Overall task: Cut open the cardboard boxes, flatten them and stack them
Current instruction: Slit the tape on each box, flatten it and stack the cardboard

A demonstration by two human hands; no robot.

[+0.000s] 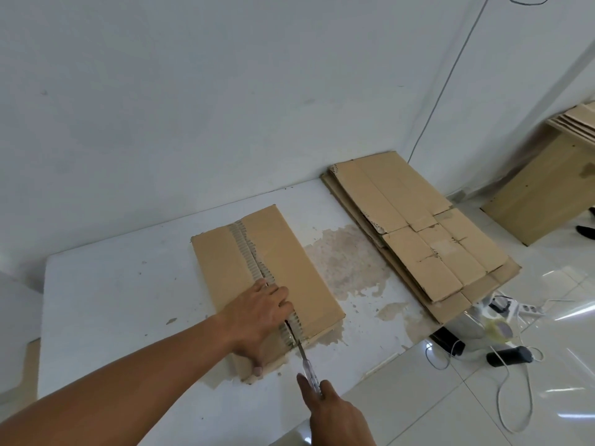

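Pressing box [280, 262] down with flat left hand [260, 317], fingers straight across seam; gripping clear-handled tool [310, 373] in curled right hand [335, 413] (tip at seam's near end).

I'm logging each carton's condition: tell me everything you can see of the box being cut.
Brown corrugated cardboard box lying on the white table. Its top centre seam is ragged, flutes exposed. The left hand presses on its near end; the right hand holds a cutting tool whose blade enters the seam there.
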